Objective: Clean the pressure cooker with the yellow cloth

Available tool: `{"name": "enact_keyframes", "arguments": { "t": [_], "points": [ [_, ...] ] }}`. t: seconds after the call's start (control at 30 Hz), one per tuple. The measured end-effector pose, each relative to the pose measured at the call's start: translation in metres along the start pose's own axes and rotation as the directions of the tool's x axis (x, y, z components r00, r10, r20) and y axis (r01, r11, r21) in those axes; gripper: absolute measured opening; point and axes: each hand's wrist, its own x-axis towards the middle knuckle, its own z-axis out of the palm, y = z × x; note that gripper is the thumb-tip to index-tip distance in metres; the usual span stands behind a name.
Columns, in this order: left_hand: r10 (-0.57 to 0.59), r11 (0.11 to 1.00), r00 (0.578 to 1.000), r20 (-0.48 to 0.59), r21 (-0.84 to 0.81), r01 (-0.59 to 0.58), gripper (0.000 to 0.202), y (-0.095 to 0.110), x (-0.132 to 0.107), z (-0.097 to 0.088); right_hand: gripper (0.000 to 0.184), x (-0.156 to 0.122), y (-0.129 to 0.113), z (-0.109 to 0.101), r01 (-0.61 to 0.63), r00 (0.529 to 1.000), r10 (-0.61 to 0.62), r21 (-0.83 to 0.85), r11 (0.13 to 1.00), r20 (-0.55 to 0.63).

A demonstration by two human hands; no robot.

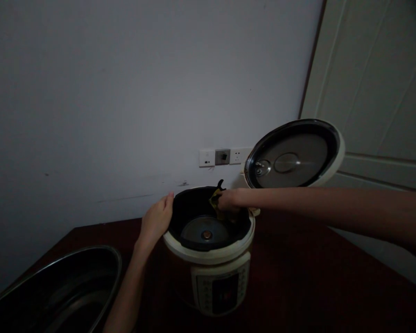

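Right hand (229, 200): closed around a yellow cloth (215, 201), reaching in over the rim of the electric cooker (208, 254) from the right.
Left hand (156, 217): open, fingers extended, holding nothing, resting against the cooker's left rim.
Electric cooker: between both hands, standing on the desk (280, 259); its dark interior lies below the right hand.
Metal disc (204, 233): on the cooker's interior floor, below the right hand, with a small brass-coloured centre.
Hinged lid (294, 155): raised and tilted open, just beyond the right hand.
Steel basin (55, 291): on the desk, left of the left hand.
Wall socket panel (223, 157): on the wall, beyond the right hand.
Door (367, 92): beyond the hinged lid, further right.
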Motion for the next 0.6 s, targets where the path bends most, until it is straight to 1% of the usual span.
{"name": "enact_keyframes", "arguments": {
  "t": [0.03, 0.07, 0.1, 0.13, 0.17, 0.2, 0.23, 0.27, 0.3, 0.33, 0.37, 0.4, 0.43, 0.47, 0.5, 0.53, 0.6],
  "points": [
    [-0.001, 1.000, 1.000, 0.001, 0.003, 0.001, 0.067, 0.000, 0.000, 0.000, 0.031, 0.005, 0.001, -0.001, 0.066, 0.998, -0.066, -0.097, 0.993, 0.001],
    [-0.002, 1.000, 1.000, 0.002, 0.007, 0.002, 0.067, 0.000, 0.000, 0.000, 0.029, 0.009, 0.001, -0.004, 0.120, 0.992, -0.123, -0.142, 0.983, -0.010],
    [-0.003, 1.000, 1.000, 0.002, 0.013, 0.002, 0.066, 0.001, -0.001, 0.000, 0.027, 0.014, 0.000, -0.007, 0.185, 0.981, -0.192, -0.186, 0.965, -0.018],
    [-0.003, 1.000, 1.000, 0.000, 0.018, 0.003, 0.065, 0.001, -0.001, 0.000, 0.026, 0.019, -0.002, -0.010, 0.271, 0.959, -0.284, -0.255, 0.928, -0.015],
    [-0.002, 1.000, 1.000, -0.001, 0.022, 0.002, 0.064, 0.001, -0.002, 0.000, 0.026, 0.025, -0.004, -0.014, 0.366, 0.922, -0.388, -0.346, 0.864, 0.005],
    [-0.002, 1.000, 1.000, -0.002, 0.024, 0.002, 0.064, 0.002, -0.002, -0.001, 0.026, 0.031, -0.006, -0.017, 0.455, 0.871, -0.490, -0.447, 0.770, 0.043],
    [-0.001, 1.000, 1.000, 0.000, 0.024, 0.001, 0.064, 0.002, -0.003, -0.001, 0.026, 0.036, -0.007, -0.020, 0.527, 0.813, -0.575, -0.542, 0.655, 0.096],
    [-0.001, 1.000, 1.000, 0.001, 0.023, 0.001, 0.064, 0.003, -0.003, -0.001, 0.026, 0.041, -0.008, -0.023, 0.571, 0.760, -0.633, -0.617, 0.541, 0.148],
    [0.000, 1.000, 1.000, 0.005, 0.022, 0.000, 0.065, 0.003, -0.003, -0.001, 0.026, 0.044, -0.008, -0.025, 0.589, 0.727, -0.661, -0.661, 0.465, 0.183],
    [0.001, 1.000, 1.000, 0.006, 0.020, -0.001, 0.065, 0.003, -0.003, -0.002, 0.027, 0.046, -0.008, -0.026, 0.584, 0.729, -0.658, -0.673, 0.455, 0.188],
    [0.002, 1.000, 1.000, 0.006, 0.017, -0.002, 0.066, 0.003, -0.004, -0.002, 0.028, 0.046, -0.007, -0.026, 0.552, 0.767, -0.621, -0.658, 0.512, 0.160],
    [0.005, 1.000, 1.000, 0.005, 0.013, -0.005, 0.066, 0.003, -0.004, -0.002, 0.028, 0.043, -0.006, -0.026, 0.493, 0.825, -0.554, -0.622, 0.609, 0.112],
    [0.012, 1.000, 1.000, 0.003, 0.005, -0.012, 0.066, 0.003, -0.004, -0.002, 0.029, 0.039, -0.005, -0.024, 0.407, 0.887, -0.458, -0.570, 0.714, 0.059],
    [0.018, 1.000, 1.000, 0.001, -0.001, -0.018, 0.065, 0.002, -0.004, -0.002, 0.029, 0.034, -0.004, -0.022, 0.304, 0.938, -0.347, -0.511, 0.804, 0.013],
    [0.020, 1.000, 1.000, 0.000, -0.004, -0.020, 0.065, 0.002, -0.004, -0.002, 0.028, 0.027, -0.003, -0.019, 0.204, 0.971, -0.240, -0.457, 0.866, -0.021],
    [0.017, 1.000, 1.000, 0.000, -0.004, -0.017, 0.065, 0.002, -0.004, -0.002, 0.027, 0.021, -0.002, -0.015, 0.122, 0.988, -0.152, -0.415, 0.902, -0.041],
    [0.009, 1.000, 1.000, 0.000, 0.000, -0.009, 0.065, 0.001, -0.003, -0.002, 0.026, 0.008, -0.003, -0.006, 0.006, 0.998, -0.030, -0.362, 0.932, -0.060]
  ]
}}
